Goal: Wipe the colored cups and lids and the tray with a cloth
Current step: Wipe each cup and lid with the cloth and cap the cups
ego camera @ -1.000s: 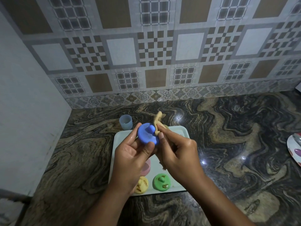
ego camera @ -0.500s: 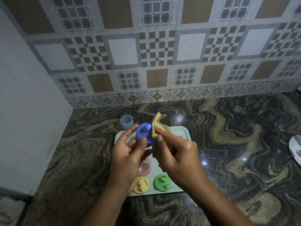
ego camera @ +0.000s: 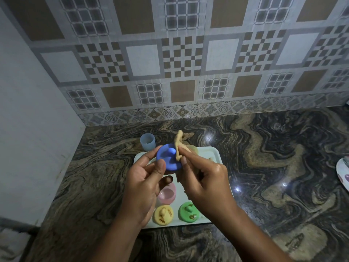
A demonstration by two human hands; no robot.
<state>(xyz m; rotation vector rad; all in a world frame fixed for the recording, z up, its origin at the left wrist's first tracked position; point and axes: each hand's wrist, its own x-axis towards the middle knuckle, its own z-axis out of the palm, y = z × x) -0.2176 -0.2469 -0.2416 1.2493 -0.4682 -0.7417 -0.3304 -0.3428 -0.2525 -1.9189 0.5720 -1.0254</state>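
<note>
1. You hold the blue lid (ego camera: 169, 160) up over the far part of the white tray (ego camera: 207, 151), its knobbed face turned toward you.
2. Your left hand (ego camera: 145, 178) grips the lid, thumb on the near rim and fingers curled round the far-left edge.
3. Your right hand (ego camera: 204, 178) pinches a tan cloth (ego camera: 178, 146) between thumb and forefinger and presses it against the lid's right rim, just beside the knob. One end of the cloth sticks up above the lid. The other fingers are folded in toward the palm.
4. Below your hands, on the tray, sits a pink cup (ego camera: 167, 194), mouth up.
5. Near the tray's front edge lie a yellow lid (ego camera: 163, 215) and a green lid (ego camera: 188, 211), side by side, both smeared with brown.
6. A pale yellow cup (ego camera: 192, 148) shows partly behind your right fingers.
7. A light blue cup (ego camera: 147, 141) stands upright on the marbled counter (ego camera: 264, 157), just beyond the tray's far-left corner.
8. A patterned plate (ego camera: 342, 173) is cut off by the right edge.
</note>
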